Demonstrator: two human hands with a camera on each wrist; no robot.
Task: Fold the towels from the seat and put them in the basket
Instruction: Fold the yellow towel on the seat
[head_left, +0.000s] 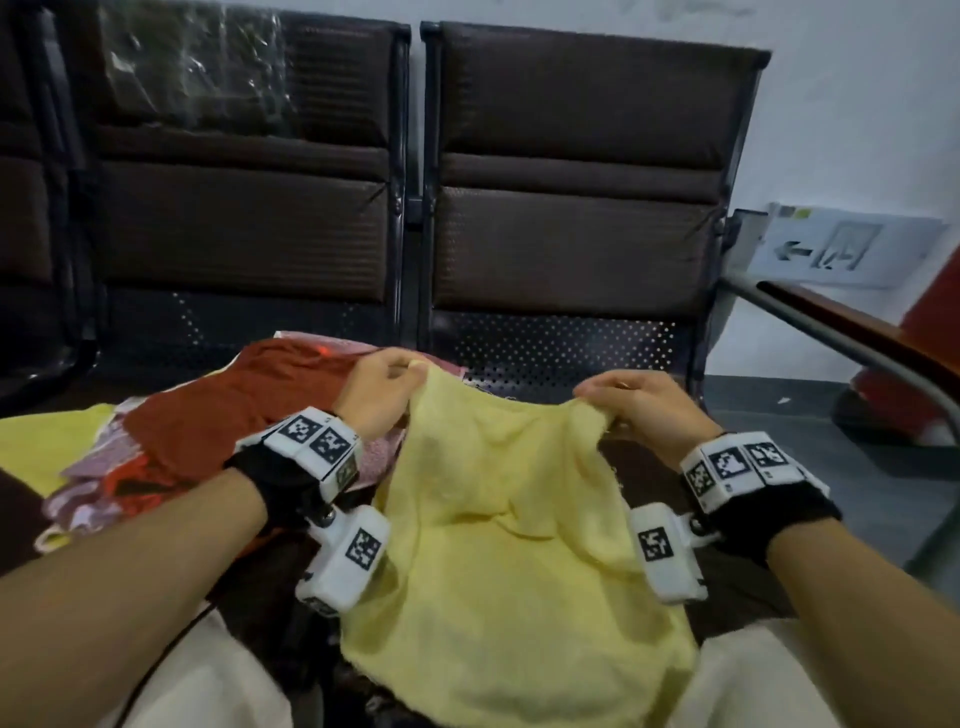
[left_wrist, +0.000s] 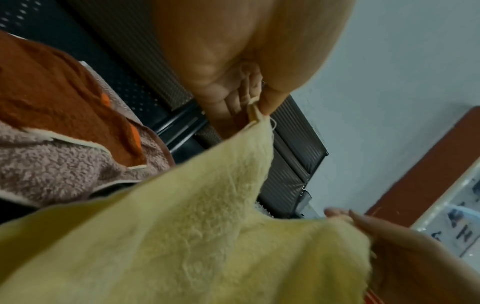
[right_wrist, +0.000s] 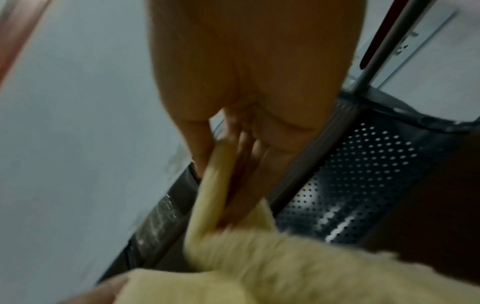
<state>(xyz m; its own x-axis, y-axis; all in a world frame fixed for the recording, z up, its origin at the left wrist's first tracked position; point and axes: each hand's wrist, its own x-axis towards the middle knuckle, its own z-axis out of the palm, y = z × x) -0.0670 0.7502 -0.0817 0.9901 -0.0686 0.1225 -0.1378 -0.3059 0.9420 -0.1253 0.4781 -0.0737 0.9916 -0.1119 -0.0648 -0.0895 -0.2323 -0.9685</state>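
— Why was the yellow towel (head_left: 498, 525) held by its top corners?
— It was pinched in the left hand (head_left: 376, 395) and right hand (head_left: 644, 410) so it could be spread above the lap for folding; the basket wasn't seen.

yellow towel (head_left: 498, 525) lower hem cut by head-view edge, right-wrist view blurred, wall sign (head_left: 841, 247) text unreadable
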